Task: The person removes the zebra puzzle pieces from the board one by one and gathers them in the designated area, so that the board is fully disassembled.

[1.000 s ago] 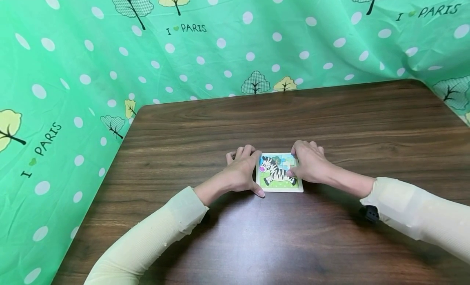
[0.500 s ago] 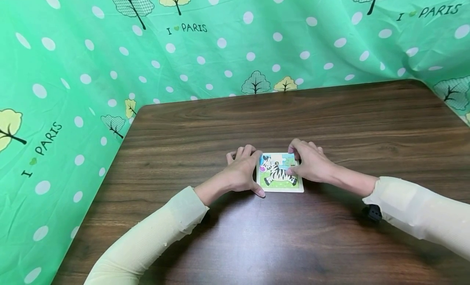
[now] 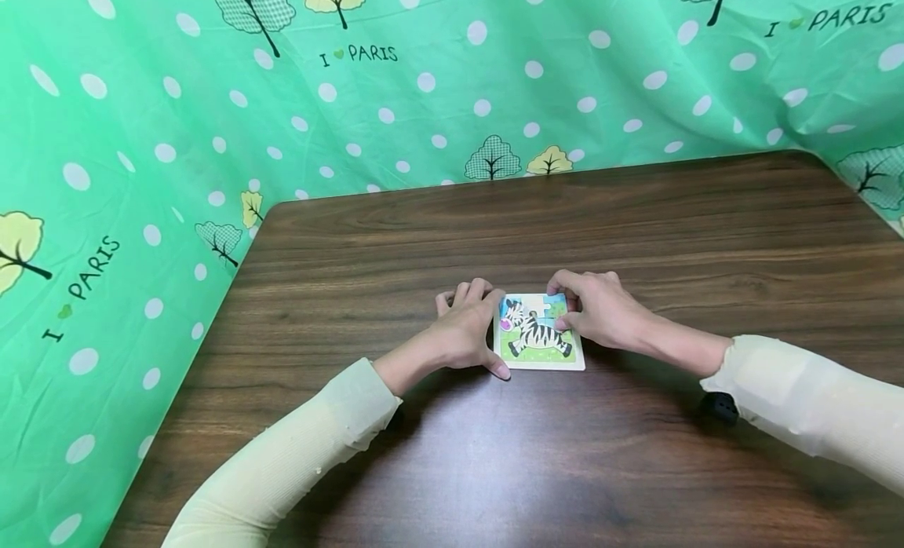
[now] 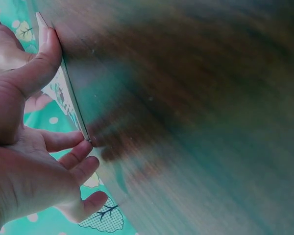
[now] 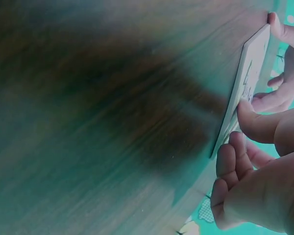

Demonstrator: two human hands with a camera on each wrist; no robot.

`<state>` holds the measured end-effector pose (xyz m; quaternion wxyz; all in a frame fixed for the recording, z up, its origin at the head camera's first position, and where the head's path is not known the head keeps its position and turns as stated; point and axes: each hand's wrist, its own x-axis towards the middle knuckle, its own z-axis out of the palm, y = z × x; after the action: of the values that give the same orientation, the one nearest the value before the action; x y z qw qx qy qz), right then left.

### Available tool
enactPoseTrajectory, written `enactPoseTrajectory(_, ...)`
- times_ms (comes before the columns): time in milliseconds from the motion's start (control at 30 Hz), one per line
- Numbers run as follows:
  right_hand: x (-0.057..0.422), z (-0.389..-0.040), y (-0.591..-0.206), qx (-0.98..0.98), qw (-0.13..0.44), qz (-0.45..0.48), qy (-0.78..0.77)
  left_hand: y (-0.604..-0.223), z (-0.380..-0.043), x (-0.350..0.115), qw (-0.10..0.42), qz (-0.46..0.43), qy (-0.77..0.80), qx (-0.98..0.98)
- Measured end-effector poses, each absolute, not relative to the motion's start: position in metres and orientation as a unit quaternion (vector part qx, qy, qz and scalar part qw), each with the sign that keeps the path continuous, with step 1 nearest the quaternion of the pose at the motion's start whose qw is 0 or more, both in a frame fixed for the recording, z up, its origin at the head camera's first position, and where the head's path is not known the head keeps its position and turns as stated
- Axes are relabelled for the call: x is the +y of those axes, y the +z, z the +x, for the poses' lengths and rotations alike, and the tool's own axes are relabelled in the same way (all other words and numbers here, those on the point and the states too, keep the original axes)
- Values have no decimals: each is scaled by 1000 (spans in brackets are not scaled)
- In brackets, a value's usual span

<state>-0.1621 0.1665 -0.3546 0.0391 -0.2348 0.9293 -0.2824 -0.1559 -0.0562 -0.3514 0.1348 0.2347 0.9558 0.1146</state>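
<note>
A small square jigsaw puzzle [image 3: 537, 358] with a zebra picture and pale frame lies on the table. My left hand [image 3: 462, 328] holds its left side, thumb at the near corner and forefinger at the far one. In the left wrist view, the puzzle's edge [image 4: 73, 100] runs between the thumb and fingers. At the puzzle's upper right, my right hand [image 3: 600, 306] pinches a blue-and-green puzzle piece [image 3: 557, 305] between thumb and forefinger. A pale gap [image 3: 533, 304] shows beside that piece in the top row. The right wrist view shows the right thumb [image 5: 255, 122] over the puzzle's surface.
The dark wood-grain table [image 3: 459, 469] extends on all sides of the puzzle. A green curtain [image 3: 424, 100] with white dots and printed trees hangs along its back and left edges.
A pale gap has appeared in the top middle, where a tree picture showed a second ago. The blue-and-green piece sits right of it. The right fingertips have shifted slightly; the left hand stays put.
</note>
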Motion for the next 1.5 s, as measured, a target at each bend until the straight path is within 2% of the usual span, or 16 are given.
enactPoseTrajectory(333,168,-160,-354,929,-24,-283,-237,-352,-156,-56,135,236,120,955)
enactPoseTrajectory(700,173,-165,-351,914,6,-257,-315,-353,-157,-57,135,236,119,955)
enactPoseTrajectory(933,176,-165,-355,923,29,-267,-277,-352,-157,-57,139,239,120,954)
enactPoseTrajectory(1300,177,-164,-360,910,-31,-363,-195,-352,-158,-57,141,241,121,953)
enactPoseTrajectory(1500,176,-164,-361,916,-17,-358,-179,-352,-157,-57,143,241,121,952)
